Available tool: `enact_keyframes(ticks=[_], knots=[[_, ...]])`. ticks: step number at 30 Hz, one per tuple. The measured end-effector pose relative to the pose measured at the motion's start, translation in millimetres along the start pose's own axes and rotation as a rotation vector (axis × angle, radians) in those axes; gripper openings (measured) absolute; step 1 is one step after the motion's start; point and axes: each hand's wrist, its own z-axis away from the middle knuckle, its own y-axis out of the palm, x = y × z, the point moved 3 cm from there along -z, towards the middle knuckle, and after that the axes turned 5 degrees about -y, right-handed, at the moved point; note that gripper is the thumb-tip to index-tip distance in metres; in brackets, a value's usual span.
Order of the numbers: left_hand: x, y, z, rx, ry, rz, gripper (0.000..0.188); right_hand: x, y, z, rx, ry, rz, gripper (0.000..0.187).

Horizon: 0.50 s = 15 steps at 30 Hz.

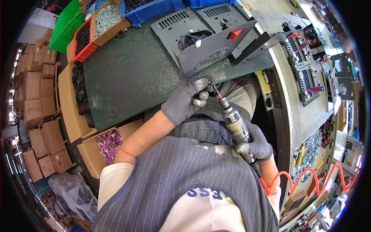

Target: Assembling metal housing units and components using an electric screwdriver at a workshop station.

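One grip, the gloved left hand [184, 99], is pinching the driver bit [217, 92] near its tip at the frame's centre; the right hand [256, 144] is clasping the pneumatic screwdriver [236, 125].

the right hand [258, 144] partly hides the power screwdriver [236, 124].

Free passage: I have a lane over the bench [127, 73], middle and left, between the left hand [185, 98] and the bins.
Obstacles I log: red bin [85, 55] and blue bin [154, 13], lining the far side; carton [69, 110], beside the left edge; grey panels [214, 52], standing over the right end; driver [234, 121], slanting across the gap between left hand and right hand [257, 141]; hose [311, 174], coiling rightward.
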Motion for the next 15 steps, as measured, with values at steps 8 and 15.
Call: enact_keyframes(ticks=[8, 15], knots=[[0, 7, -7, -0.148, 0.110, -0.289, 0.025, 3, -3, -1, -0.066, 0.050, 0.043, 0.074], [-4, -6, -8, 0.013, 0.087, -0.626, 0.030, 2, -16, -8, 0.025, 0.021, 0.201, 0.081]])
